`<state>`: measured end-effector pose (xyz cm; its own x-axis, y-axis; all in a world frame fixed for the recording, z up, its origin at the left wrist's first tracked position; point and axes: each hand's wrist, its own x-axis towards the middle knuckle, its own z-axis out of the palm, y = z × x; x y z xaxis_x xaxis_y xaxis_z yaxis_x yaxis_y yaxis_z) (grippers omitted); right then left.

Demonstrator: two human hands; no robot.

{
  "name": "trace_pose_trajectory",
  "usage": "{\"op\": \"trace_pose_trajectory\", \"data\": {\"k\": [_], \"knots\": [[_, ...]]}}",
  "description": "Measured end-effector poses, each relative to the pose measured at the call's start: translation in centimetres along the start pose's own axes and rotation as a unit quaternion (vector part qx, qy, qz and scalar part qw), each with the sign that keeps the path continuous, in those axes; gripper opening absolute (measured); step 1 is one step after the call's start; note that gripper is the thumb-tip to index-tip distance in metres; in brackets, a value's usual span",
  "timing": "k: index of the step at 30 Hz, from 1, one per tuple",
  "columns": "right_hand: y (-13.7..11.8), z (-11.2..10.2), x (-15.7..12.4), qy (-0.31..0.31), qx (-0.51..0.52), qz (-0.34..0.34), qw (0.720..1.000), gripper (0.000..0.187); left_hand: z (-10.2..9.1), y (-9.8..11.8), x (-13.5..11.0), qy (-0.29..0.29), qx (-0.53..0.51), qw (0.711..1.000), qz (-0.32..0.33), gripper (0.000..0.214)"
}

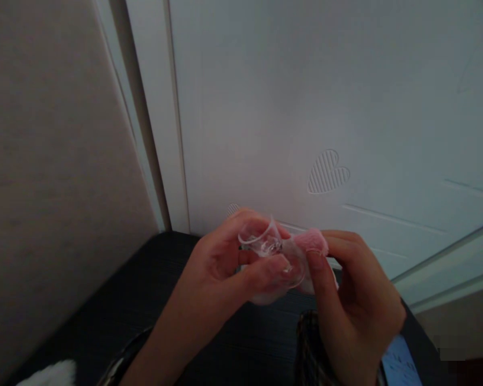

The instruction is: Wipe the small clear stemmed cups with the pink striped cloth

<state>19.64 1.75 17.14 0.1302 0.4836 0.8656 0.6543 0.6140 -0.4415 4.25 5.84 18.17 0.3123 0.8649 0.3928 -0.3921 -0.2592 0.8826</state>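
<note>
My left hand (pixel 221 268) is closed around a clear, glass-like piece (pixel 293 276) with a flared, rounded rim and a narrow middle; its exact kind is unclear. The thumb presses on its near side, and the fingers wrap behind it. My right hand (pixel 358 300) pinches a folded pink cloth (pixel 312 240) between thumb and fingers. The cloth meets the right side of the clear piece, and a paler part of it hangs below the fingers. Both hands are close together above a dark tabletop (pixel 233 343).
A white panel (pixel 257 118) with embossed hearts stands behind the table, and a beige wall (pixel 56 134) is at left. Below my right hand is a dark patterned object (pixel 306 343). A blue flat item (pixel 400 362) lies at right, something white and fluffy (pixel 52 374) at lower left.
</note>
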Motion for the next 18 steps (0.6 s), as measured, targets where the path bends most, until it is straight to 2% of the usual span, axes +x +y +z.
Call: {"op": "trace_pose_trajectory", "data": {"k": [3,7,10,12,15,18], "knots": [[0.3,0.1,0.0,0.033,-0.025,0.009,0.999,0.018,0.0,-0.1,0.0,0.023,-0.042,0.998,-0.03,0.014],[0.5,0.6,0.0,0.101,-0.036,0.048,0.993,0.013,-0.3,-0.4,0.3,0.004,-0.047,0.997,-0.061,0.029],[0.2,1.0,0.0,0.159,-0.043,0.074,0.984,0.011,-0.8,-0.6,0.5,0.011,-0.014,0.997,-0.073,0.036],[-0.1,1.2,0.0,0.181,-0.04,0.084,0.979,0.012,-1.0,-0.7,0.5,0.018,0.042,0.997,-0.062,0.03],[-0.5,1.2,0.0,0.167,-0.022,0.093,0.981,0.01,-1.1,-0.7,0.3,0.007,0.146,0.989,-0.026,0.015],[-0.5,0.7,-0.1,0.096,0.001,0.102,0.99,0.013,-0.7,-0.5,0.1,-0.004,0.207,0.978,0.004,0.012]]}}
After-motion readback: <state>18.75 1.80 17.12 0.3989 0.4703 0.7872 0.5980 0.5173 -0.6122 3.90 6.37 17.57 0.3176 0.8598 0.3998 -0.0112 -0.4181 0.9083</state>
